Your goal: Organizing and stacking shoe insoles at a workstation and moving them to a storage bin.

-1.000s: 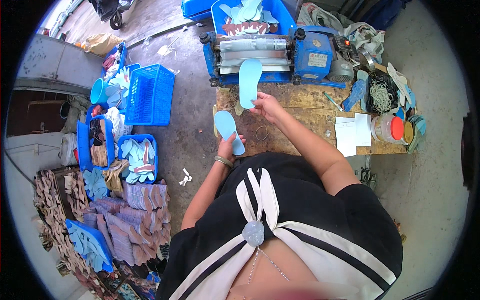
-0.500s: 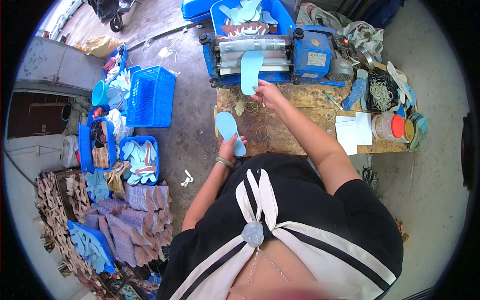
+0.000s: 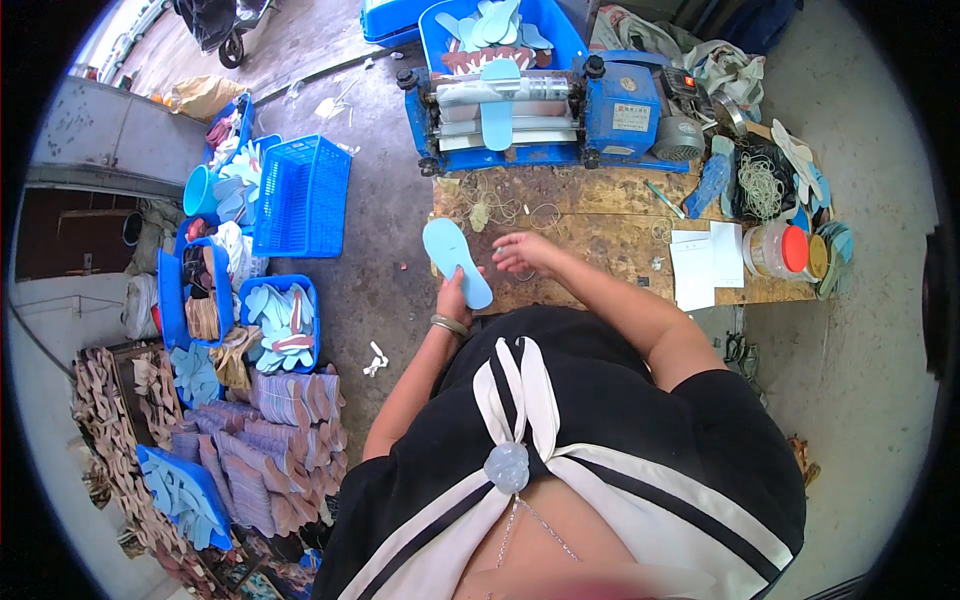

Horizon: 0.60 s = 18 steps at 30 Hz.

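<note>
My left hand (image 3: 456, 298) grips the narrower end of a light blue insole (image 3: 452, 250) near the workbench's left edge. Just to its right, my right hand (image 3: 527, 254) is empty, its fingers apart and pointing toward that insole. Beyond both hands stands a blue roller machine (image 3: 622, 105). A second light blue insole (image 3: 497, 115) lies upright across its rollers (image 3: 545, 110), with no hand touching it. Behind the machine, a blue bin (image 3: 567, 30) holds a heap of blue and brown insoles.
The wooden bench (image 3: 590, 215) carries loose string, white papers (image 3: 692, 270), a green pen (image 3: 665, 199) and a red-lidded jar (image 3: 775, 250). On the floor at left are a blue basket (image 3: 335, 190), a bin of insoles (image 3: 312, 345) and stacked striped insoles (image 3: 255, 450).
My right hand has let go of the insole at the rollers and drawn back toward my left hand. That insole has moved farther into the machine.
</note>
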{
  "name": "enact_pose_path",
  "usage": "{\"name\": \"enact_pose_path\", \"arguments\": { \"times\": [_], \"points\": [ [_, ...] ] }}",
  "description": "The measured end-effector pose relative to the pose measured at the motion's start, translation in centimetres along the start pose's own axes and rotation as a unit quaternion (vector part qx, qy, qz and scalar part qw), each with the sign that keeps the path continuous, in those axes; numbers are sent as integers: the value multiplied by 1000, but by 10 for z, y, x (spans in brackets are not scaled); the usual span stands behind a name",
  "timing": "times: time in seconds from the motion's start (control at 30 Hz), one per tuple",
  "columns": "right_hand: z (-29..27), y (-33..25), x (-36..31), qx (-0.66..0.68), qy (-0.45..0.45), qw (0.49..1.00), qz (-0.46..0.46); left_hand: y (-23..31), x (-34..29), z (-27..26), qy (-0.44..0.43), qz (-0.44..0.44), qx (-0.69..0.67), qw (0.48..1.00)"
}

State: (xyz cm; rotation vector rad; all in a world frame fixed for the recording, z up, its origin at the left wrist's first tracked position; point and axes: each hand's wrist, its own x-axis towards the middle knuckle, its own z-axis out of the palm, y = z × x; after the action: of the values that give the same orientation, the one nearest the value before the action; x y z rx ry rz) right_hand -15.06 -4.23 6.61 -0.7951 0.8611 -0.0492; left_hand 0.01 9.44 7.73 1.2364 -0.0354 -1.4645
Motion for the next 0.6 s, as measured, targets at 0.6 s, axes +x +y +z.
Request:
{"name": "enact_pose_path", "arguments": {
  "times": [0.6],
  "points": [
    [-7,-34,-29,-622,237,707,-240,20,16,-25,-3,-13,111,994]
  ]
}}
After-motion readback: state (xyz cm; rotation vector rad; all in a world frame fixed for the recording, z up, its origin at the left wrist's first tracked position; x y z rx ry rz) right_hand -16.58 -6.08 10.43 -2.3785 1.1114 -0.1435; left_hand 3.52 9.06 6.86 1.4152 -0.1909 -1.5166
